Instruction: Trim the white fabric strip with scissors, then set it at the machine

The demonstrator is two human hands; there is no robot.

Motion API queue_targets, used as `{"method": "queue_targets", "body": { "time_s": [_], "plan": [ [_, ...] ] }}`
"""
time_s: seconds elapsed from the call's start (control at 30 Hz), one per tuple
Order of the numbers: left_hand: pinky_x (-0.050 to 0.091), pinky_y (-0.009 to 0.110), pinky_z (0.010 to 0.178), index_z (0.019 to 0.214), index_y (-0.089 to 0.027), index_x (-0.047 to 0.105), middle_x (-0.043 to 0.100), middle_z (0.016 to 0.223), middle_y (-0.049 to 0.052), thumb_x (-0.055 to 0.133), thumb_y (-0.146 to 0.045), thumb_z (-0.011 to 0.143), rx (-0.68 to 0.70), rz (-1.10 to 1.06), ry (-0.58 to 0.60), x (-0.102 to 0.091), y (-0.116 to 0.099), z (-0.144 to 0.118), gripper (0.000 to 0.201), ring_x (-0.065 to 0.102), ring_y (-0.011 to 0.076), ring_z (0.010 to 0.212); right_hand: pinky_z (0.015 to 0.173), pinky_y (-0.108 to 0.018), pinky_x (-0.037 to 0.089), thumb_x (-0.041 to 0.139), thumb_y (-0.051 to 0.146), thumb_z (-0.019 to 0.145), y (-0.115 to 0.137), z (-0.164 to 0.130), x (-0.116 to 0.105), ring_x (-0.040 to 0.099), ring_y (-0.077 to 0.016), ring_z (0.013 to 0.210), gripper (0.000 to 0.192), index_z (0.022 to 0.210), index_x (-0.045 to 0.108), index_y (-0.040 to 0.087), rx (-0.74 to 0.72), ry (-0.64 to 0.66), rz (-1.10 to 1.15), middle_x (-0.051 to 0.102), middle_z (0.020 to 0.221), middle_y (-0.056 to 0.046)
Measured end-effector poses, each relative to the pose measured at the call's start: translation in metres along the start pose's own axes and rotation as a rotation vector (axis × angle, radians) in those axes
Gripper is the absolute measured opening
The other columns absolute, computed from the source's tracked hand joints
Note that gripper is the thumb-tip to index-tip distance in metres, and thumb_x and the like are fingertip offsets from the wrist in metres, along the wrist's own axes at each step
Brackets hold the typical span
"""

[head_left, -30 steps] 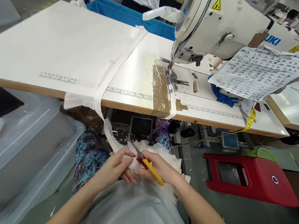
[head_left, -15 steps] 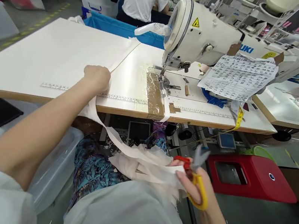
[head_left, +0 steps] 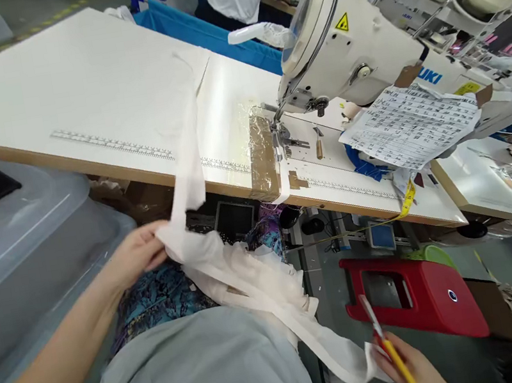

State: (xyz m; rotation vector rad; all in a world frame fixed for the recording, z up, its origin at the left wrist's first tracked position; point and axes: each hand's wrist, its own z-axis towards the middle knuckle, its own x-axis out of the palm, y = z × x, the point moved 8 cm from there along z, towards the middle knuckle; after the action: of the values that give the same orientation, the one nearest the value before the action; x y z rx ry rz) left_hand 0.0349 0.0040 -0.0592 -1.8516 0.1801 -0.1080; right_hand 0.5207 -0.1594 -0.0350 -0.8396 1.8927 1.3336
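Gripping a white fabric strip [head_left: 193, 162] below the table [head_left: 51, 94] edge, left hand [head_left: 137, 254] has fingers pinched on it; the strip runs up onto the tabletop and down across the lap. Sewing machine [head_left: 350, 47] stands right of centre. Right hand [head_left: 410, 368], low, fingers wrapped around yellow-handled scissors [head_left: 390, 348] and the strip's end

A white wood-edged table [head_left: 51, 94] fills the upper left of the frame, with a cream sewing machine [head_left: 350, 50] at upper right. Below, a red plastic stool [head_left: 424, 304] stands on grey floor [head_left: 332, 276]; clear storage bins [head_left: 27, 253] sit at left.
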Motion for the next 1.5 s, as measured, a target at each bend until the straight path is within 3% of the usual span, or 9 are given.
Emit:
{"method": "queue_targets", "body": {
  "time_s": [0.1,0.17,0.23,0.33,0.47,0.63,0.8,1.1,1.5],
  "plan": [
    [0.022,0.019,0.040,0.079,-0.017,0.060,0.042,0.037,-0.009,0.065,-0.056,0.076,-0.152,-0.006,0.187,0.035,0.034,-0.030,0.039,0.031,0.0059,0.034,0.048,-0.027,0.043,0.061,0.062,0.074,0.030,0.025,0.041,0.052,-0.0179,0.051,0.040,0.069,0.054,0.023,0.049,0.123,0.003,0.052,0.054,0.001],
    [0.035,0.020,0.044,0.081,-0.017,0.061,0.058,0.045,-0.003,0.064,-0.056,0.077,-0.211,-0.046,0.255,0.054,0.044,-0.046,0.039,0.046,0.0095,0.039,0.052,-0.026,0.043,0.060,0.060,0.078,0.072,0.040,0.072,0.050,-0.0161,0.056,0.040,0.072,0.050,0.022,-0.055,0.227,0.096,0.050,0.061,0.001],
    [0.046,0.023,0.052,0.082,-0.017,0.060,0.071,0.061,0.004,0.064,-0.058,0.077,-0.227,-0.125,0.255,0.065,0.046,-0.057,0.041,0.060,0.0147,0.052,0.053,-0.024,0.039,0.054,0.059,0.084,0.124,0.046,0.109,0.046,-0.0139,0.060,0.040,0.075,0.047,0.021,-0.214,0.490,0.243,0.047,0.067,0.001],
    [0.052,0.025,0.056,0.086,-0.018,0.057,0.073,0.068,0.005,0.063,-0.061,0.079,-0.205,-0.195,0.170,0.067,0.045,-0.063,0.044,0.069,0.0192,0.063,0.051,-0.022,0.030,0.057,0.055,0.085,0.186,0.049,0.148,0.037,-0.0107,0.059,0.040,0.072,0.041,0.021,-0.393,0.810,0.240,0.041,0.067,0.004],
    [0.047,0.020,0.047,0.083,-0.018,0.057,0.066,0.052,-0.001,0.063,-0.061,0.081,-0.215,-0.209,0.119,0.057,0.048,-0.066,0.043,0.065,0.0152,0.048,0.050,-0.023,0.023,0.060,0.057,0.082,0.228,0.068,0.174,0.029,-0.0099,0.057,0.046,0.066,0.037,0.020,-0.542,0.914,0.036,0.034,0.061,0.006],
    [0.048,0.017,0.046,0.077,-0.017,0.060,0.068,0.054,0.000,0.071,-0.059,0.075,-0.261,-0.306,0.064,0.044,0.055,-0.068,0.043,0.066,0.0141,0.052,0.051,-0.023,0.025,0.055,0.060,0.082,0.248,0.084,0.190,0.033,-0.0101,0.057,0.045,0.067,0.042,0.020,-0.601,1.013,-0.040,0.037,0.061,0.006],
    [0.054,0.020,0.058,0.080,-0.016,0.065,0.073,0.064,0.004,0.074,-0.059,0.072,-0.334,-0.341,0.027,0.041,0.058,-0.067,0.044,0.070,0.0156,0.063,0.051,-0.023,0.025,0.054,0.063,0.082,0.259,0.092,0.194,0.035,-0.0102,0.057,0.046,0.067,0.044,0.020,-0.650,1.004,-0.070,0.039,0.060,0.006],
    [0.053,0.020,0.054,0.074,-0.017,0.063,0.071,0.056,0.003,0.076,-0.062,0.066,-0.345,-0.341,0.006,0.038,0.057,-0.065,0.047,0.067,0.0147,0.055,0.052,-0.024,0.020,0.062,0.051,0.084,0.268,0.097,0.190,0.033,-0.0101,0.055,0.038,0.067,0.049,0.019,-0.789,0.758,-0.350,0.044,0.059,0.005],
    [0.050,0.021,0.051,0.068,-0.017,0.063,0.067,0.051,0.001,0.077,-0.059,0.066,-0.331,-0.350,-0.014,0.035,0.057,-0.062,0.043,0.064,0.0149,0.050,0.052,-0.025,0.018,0.065,0.058,0.081,0.270,0.095,0.191,0.037,-0.0112,0.054,0.044,0.066,0.052,0.019,-0.757,0.679,-0.423,0.050,0.059,0.001]
  ]
}}
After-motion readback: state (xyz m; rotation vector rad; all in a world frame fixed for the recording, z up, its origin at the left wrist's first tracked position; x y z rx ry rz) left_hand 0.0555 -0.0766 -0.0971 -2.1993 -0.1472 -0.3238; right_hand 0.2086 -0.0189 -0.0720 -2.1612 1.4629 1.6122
